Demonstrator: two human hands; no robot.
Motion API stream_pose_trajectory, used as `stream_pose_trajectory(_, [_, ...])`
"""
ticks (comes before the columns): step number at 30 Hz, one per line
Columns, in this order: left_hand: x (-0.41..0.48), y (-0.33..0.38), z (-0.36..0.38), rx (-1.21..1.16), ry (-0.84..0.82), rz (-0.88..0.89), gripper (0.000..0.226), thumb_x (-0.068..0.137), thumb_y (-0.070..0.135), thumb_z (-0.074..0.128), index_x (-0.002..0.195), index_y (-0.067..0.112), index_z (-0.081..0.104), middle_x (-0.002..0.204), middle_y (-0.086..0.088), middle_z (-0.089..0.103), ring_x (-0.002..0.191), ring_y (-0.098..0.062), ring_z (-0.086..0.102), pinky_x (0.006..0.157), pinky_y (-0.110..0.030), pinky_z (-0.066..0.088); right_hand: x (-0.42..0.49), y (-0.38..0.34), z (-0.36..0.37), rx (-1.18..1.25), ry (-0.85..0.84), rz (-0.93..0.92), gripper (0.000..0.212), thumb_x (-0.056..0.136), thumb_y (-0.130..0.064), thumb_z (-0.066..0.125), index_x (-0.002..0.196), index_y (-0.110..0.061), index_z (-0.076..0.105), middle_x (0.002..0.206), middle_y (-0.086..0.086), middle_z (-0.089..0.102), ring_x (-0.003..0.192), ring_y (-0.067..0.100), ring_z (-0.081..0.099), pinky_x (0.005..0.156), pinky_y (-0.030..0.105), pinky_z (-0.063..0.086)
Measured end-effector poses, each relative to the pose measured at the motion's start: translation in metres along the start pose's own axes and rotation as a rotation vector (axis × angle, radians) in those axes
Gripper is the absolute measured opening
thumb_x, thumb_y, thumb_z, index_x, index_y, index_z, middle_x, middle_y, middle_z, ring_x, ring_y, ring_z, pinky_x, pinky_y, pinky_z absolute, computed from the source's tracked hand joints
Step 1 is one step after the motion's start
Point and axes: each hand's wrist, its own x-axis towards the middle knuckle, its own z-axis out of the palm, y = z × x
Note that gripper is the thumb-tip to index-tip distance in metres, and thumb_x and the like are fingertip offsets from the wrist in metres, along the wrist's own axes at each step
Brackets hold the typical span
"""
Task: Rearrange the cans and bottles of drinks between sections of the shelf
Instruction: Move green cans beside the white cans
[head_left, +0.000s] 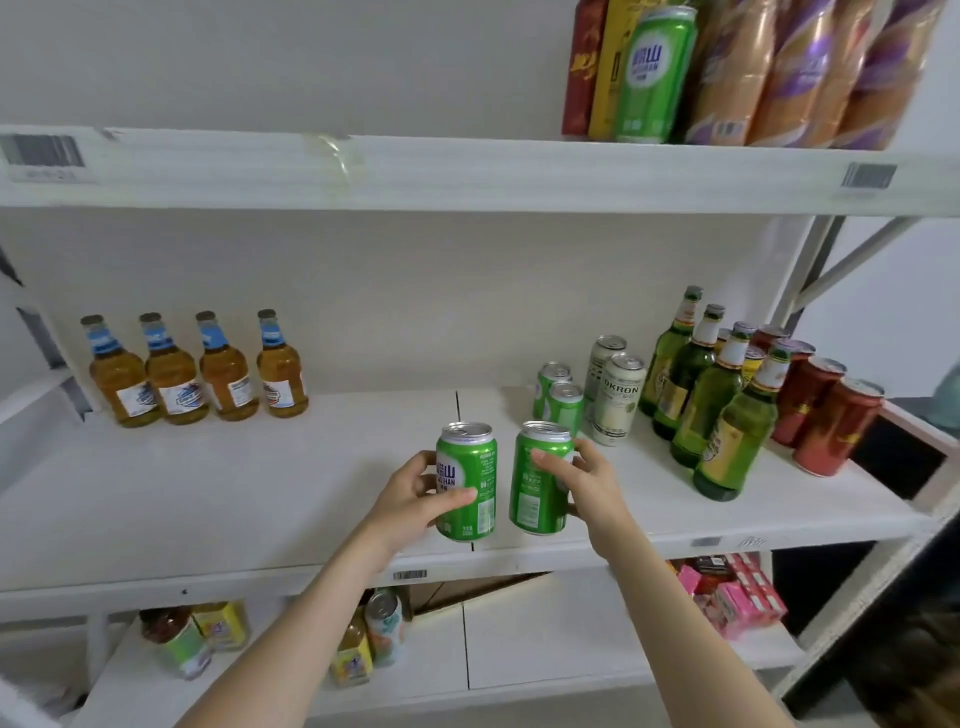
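My left hand (415, 499) grips a green can (470, 467) near the front of the middle shelf (260, 493). My right hand (587, 478) grips a second green can (535, 493) just to its right. Both cans are upright, side by side with a small gap. Behind them stand two more green cans (563, 405) and two pale tall cans (618, 400). Several green bottles (722, 410) and red cans (826, 421) fill the right end. Several amber bottles (197, 369) line the back left.
The upper shelf (467, 171) carries a tall green can (654, 73), red and yellow cans and wrapped bottles at the right. The lower shelf (545, 654) holds jars, a can and pink boxes. A metal brace (852, 260) runs along the right side.
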Motion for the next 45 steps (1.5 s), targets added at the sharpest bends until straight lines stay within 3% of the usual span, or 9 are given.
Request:
stream_pose_trajectory(8, [0.071,-0.001,0.048,0.012,-0.014,0.009,0.078,0.049,0.044,0.087,0.118,0.02,0.057,0.105,-0.001,0.077,0.1,-0.017,0.072,0.087,-0.034,0.056,0.065,0.016,-0.062,-0.017,0.026,0.008,0.039,0.08,-0.02,0.079,0.114,-0.019,0.059,0.109,0.01,0.069,0.094,0.02,0.067,0.072,0.032,0.05])
stream_pose_trajectory(10, [0.084,-0.005,0.059,0.015,0.0,-0.003,0.074,0.054,0.037,0.09,0.119,0.019,0.057,0.103,0.001,0.077,0.1,-0.018,0.072,0.088,-0.036,0.057,0.08,0.021,-0.073,-0.021,0.002,0.013,0.04,0.079,-0.02,0.08,0.114,-0.019,0.059,0.11,0.01,0.07,0.096,0.022,0.068,0.073,0.032,0.051])
stream_pose_trajectory(13, [0.097,-0.013,0.074,0.03,0.036,-0.006,0.054,0.073,0.013,0.085,0.119,0.017,0.056,0.097,0.008,0.078,0.092,-0.007,0.073,0.075,-0.02,0.056,0.101,0.027,-0.085,-0.043,-0.043,0.007,0.049,0.072,-0.024,0.085,0.113,-0.018,0.059,0.111,0.009,0.07,0.098,0.023,0.069,0.072,0.029,0.052])
stream_pose_trajectory(19, [0.113,-0.035,0.094,0.024,0.121,-0.019,0.055,0.073,0.006,0.085,0.118,0.017,0.056,0.1,0.003,0.076,0.088,-0.003,0.072,0.067,-0.013,0.053,0.14,0.044,-0.099,-0.06,-0.114,-0.05,0.056,0.065,-0.025,0.088,0.113,-0.021,0.059,0.11,0.004,0.07,0.1,0.025,0.068,0.073,0.028,0.053])
stream_pose_trajectory(23, [0.122,-0.05,0.101,-0.011,0.16,-0.022,0.064,0.064,0.008,0.089,0.119,0.01,0.055,0.098,0.0,0.078,0.092,-0.013,0.074,0.071,-0.019,0.055,0.16,0.057,-0.1,-0.062,-0.13,-0.093,0.049,0.072,-0.009,0.085,0.112,-0.022,0.059,0.106,0.001,0.071,0.092,0.018,0.066,0.076,0.028,0.052])
stream_pose_trajectory(27, [0.128,-0.061,0.104,-0.04,0.173,-0.015,0.081,0.046,0.029,0.089,0.116,0.009,0.055,0.103,-0.008,0.077,0.098,-0.021,0.073,0.077,-0.026,0.057,0.176,0.074,-0.102,-0.049,-0.131,-0.109,0.055,0.067,-0.007,0.088,0.113,-0.021,0.061,0.107,0.0,0.073,0.098,0.02,0.068,0.088,0.037,0.055])
stream_pose_trajectory(34, [0.138,-0.073,0.106,-0.04,0.184,-0.002,0.08,0.044,0.029,0.089,0.115,0.014,0.055,0.107,-0.008,0.076,0.104,-0.025,0.071,0.088,-0.034,0.057,0.185,0.086,-0.103,-0.039,-0.151,-0.129,0.055,0.067,-0.007,0.088,0.111,-0.023,0.06,0.108,0.0,0.071,0.094,0.013,0.066,0.076,0.023,0.051])
stream_pose_trajectory(39, [0.144,-0.078,0.106,-0.02,0.173,0.006,0.085,0.045,0.028,0.091,0.121,0.016,0.054,0.112,-0.008,0.074,0.107,-0.025,0.07,0.097,-0.043,0.055,0.193,0.088,-0.105,-0.061,-0.133,-0.148,0.061,0.058,-0.022,0.09,0.11,-0.029,0.06,0.112,-0.002,0.069,0.106,0.021,0.065,0.091,0.038,0.054])
stream_pose_trajectory(45, [0.145,-0.083,0.106,-0.017,0.16,0.008,0.088,0.045,0.027,0.092,0.123,0.016,0.054,0.114,-0.009,0.073,0.108,-0.024,0.069,0.094,-0.039,0.056,0.192,0.092,-0.106,-0.074,-0.141,-0.135,0.056,0.069,-0.013,0.089,0.115,-0.026,0.059,0.112,-0.001,0.07,0.107,0.017,0.065,0.09,0.031,0.053])
